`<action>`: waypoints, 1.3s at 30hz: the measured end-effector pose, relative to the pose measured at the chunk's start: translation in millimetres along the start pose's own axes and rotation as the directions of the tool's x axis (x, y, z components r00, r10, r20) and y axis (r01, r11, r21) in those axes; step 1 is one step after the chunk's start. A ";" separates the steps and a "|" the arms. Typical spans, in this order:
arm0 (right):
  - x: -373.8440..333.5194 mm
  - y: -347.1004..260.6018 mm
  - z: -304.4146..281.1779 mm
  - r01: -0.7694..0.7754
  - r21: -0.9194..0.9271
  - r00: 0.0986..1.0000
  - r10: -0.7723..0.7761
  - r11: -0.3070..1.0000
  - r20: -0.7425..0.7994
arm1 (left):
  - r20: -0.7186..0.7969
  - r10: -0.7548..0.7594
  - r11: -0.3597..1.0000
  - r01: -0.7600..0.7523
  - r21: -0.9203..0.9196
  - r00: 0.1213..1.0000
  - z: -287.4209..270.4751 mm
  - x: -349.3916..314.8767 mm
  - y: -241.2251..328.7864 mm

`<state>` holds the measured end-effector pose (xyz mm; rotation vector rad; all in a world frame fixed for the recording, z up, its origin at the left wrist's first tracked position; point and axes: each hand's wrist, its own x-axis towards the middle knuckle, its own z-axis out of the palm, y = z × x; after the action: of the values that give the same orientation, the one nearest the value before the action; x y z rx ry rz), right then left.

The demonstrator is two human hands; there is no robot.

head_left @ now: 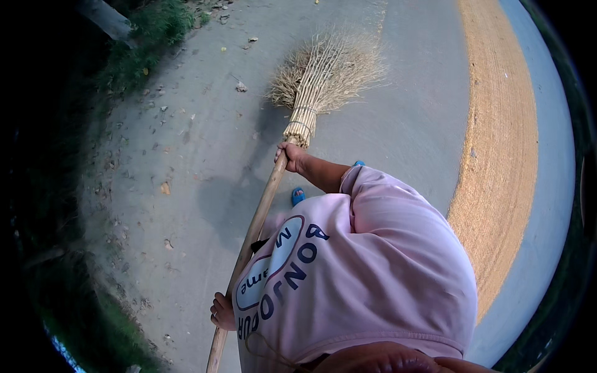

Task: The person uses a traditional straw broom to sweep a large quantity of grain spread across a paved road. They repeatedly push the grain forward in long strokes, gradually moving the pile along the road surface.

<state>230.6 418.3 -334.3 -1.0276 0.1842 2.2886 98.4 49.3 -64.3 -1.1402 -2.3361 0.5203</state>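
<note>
Sweeping stroke underway: right hand (291, 155) fingers clamping broom handle (258, 217) just below straw head (326, 71); left hand (222, 312) fingers wrapping lower handle. Head resting on pavement (205, 161), left of grain strip (497, 155). Next: both grips staying firm.

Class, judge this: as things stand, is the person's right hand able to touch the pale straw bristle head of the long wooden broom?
Probably not: the right hand grips the handle just below the binding, and the bristle head fans out beyond it.
</note>
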 end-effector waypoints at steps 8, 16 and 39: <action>20.7 25.4 20.3 -0.029 -0.065 0.997 0.025 0.997 -0.067 | 0.140 0.110 0.993 -0.113 0.017 0.984 -22.3 31.5 -30.2; -24.3 -7.9 -10.5 0.217 0.353 0.976 -0.201 0.910 -0.082 | -0.095 0.470 0.881 -0.472 -0.006 0.878 -13.0 169.6 -35.7; -213.2 36.6 -224.4 0.773 0.562 0.631 -0.263 0.295 -0.730 | -0.626 0.692 0.162 -0.923 -0.349 0.359 25.7 264.5 211.7</action>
<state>458.8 206.1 -340.5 -0.8827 0.9410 0.9314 73.8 381.9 -129.1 -2.6815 -1.3181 -0.2914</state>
